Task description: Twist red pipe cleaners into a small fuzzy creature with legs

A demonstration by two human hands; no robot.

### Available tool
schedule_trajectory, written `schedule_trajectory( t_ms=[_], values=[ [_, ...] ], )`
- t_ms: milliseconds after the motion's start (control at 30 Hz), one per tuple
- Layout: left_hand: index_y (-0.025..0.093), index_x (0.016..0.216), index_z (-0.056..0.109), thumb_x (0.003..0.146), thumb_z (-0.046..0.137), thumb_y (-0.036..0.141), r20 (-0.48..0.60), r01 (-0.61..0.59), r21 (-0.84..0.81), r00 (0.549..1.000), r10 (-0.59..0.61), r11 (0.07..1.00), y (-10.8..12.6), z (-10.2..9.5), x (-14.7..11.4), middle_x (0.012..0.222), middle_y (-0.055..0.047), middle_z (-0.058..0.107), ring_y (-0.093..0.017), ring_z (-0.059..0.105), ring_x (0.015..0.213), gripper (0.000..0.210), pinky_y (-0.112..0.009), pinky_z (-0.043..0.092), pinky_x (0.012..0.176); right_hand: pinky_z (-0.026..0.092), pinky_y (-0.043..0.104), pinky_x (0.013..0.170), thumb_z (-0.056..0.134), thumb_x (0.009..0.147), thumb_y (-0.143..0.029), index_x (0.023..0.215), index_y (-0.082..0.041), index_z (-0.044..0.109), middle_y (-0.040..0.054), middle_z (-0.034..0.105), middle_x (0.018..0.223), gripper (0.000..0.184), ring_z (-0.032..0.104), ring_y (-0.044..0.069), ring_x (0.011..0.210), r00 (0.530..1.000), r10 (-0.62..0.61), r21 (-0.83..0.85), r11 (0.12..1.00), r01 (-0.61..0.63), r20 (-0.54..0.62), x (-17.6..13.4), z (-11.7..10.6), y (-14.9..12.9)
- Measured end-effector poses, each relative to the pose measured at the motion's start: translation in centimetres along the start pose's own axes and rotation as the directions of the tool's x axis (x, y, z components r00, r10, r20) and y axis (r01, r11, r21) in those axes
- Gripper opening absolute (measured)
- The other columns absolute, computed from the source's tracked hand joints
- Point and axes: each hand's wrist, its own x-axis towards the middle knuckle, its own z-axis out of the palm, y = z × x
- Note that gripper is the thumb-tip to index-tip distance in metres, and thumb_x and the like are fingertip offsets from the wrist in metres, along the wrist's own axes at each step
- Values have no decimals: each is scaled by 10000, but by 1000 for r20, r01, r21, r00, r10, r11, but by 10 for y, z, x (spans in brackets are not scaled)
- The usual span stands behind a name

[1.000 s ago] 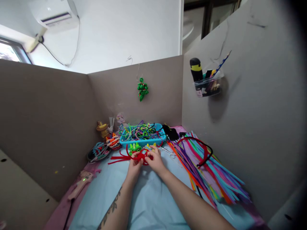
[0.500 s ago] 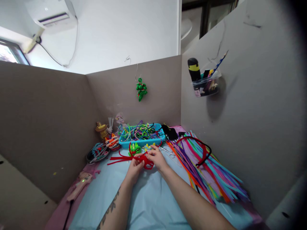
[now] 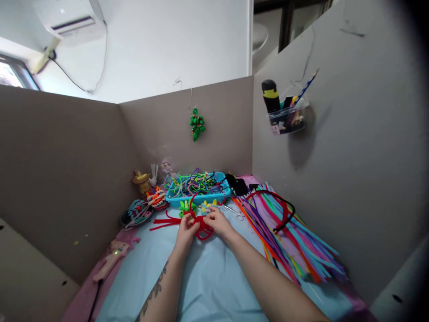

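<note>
**Head view: a red pipe-cleaner piece [image 3: 203, 226] pinched at the lower centre**

We see grey partitions [image 3: 355, 156] filling the right, the left and the middle of the frame, with a white wall [image 3: 177, 40] above them. A light blue cloth [image 3: 134, 268] spreads over the bottom centre, and a pink cover [image 3: 82, 293] shows past its edge at the lower left. At the lower right we find a long bundle of pipe cleaners [image 3: 301, 237] in many colours; a red-and-black loop lies on top. An air conditioner [image 3: 70, 13] is mounted in the upper left. Just above the hands in the frame sits a turquoise tray [image 3: 201, 200] of tangled pipe cleaners, and a clear plastic bin [image 3: 288, 113] hangs at the upper right.

At the lower centre, our left hand [image 3: 186, 230] grips the left edge of the red piece between thumb and fingers, while our right hand [image 3: 217, 222] pinches its right side. One red strand rises by the left fingers; thin loops hang below. Loose red strands [image 3: 166, 222] stretch leftward; we cannot tell whether they join it.

Left of centre lie a dark bowl [image 3: 127, 220] and, lower, a pink glue gun [image 3: 112, 259] with a green light. A green ornament [image 3: 197, 125] hangs at upper centre. Smaller are an orange-and-white figure [image 3: 157, 198] left of the tray, a green figure [image 3: 186, 208] and a yellow figure [image 3: 208, 205] just above the hands, and scissors [image 3: 232, 209] to their right.
</note>
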Motion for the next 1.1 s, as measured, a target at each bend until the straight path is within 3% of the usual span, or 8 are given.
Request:
schedule_trajectory(
  t_ms=[100,200,400,633,767,867,1000,1100],
  values=[
    [180,982,519,558,765,283,-30,-84,44,996,86,995,-1,0,2,844,-41,634,-183,612,801,501,-313,464,749,298,443,986,637,663,-381,570,-173,650,118,529,1184,228,462,287,1134,998,46,-69,997,-44,33,-1,2,-4],
    [181,984,542,592,745,298,-94,-216,100,970,226,971,2,-1,1,985,-74,602,-192,571,938,457,-312,435,829,355,385,953,556,725,-448,637,-177,646,99,520,1198,299,477,252,1115,999,46,81,996,-44,-22,1,6,-3],
    [176,857,602,646,699,357,-168,-273,268,931,324,924,7,1,-6,753,-20,588,-146,533,680,295,-252,416,653,436,369,853,529,710,-541,846,-191,634,88,559,1132,390,532,240,1025,972,134,383,922,-51,-194,9,11,7],
    [192,687,656,648,689,362,-70,-318,441,920,385,839,9,10,-17,679,-26,591,-144,473,579,177,-249,371,562,436,323,830,492,746,-516,856,-210,629,59,608,964,353,554,203,960,976,50,278,961,11,-212,3,10,2],
    [200,776,633,589,737,327,-107,-334,465,898,427,820,1,12,-18,773,-33,591,-157,509,676,248,-242,387,580,462,322,732,532,698,-548,797,-209,607,42,636,829,362,588,203,829,974,157,418,905,-75,-165,0,11,-4],
    [198,905,562,490,795,297,-201,-231,349,928,313,908,-9,15,-15,859,-37,599,-154,548,708,486,-226,399,545,465,317,626,611,617,-547,766,-207,577,22,635,717,373,591,191,677,955,289,620,761,-189,-64,-2,14,-9],
    [142,902,569,549,768,332,5,65,90,998,-66,994,-15,20,-13,738,-42,635,-116,555,553,448,-220,399,507,450,287,569,692,551,-489,743,-208,557,-2,625,661,365,564,157,585,949,314,731,648,-214,0,-6,18,-16],
    [115,806,610,558,767,334,64,137,37,988,-139,990,-13,21,-14,625,-30,624,-99,536,503,366,-216,389,502,427,259,529,711,544,-464,786,-215,571,-15,614,645,374,542,140,561,957,288,721,665,-195,-7,-8,18,-23]
  ],
)
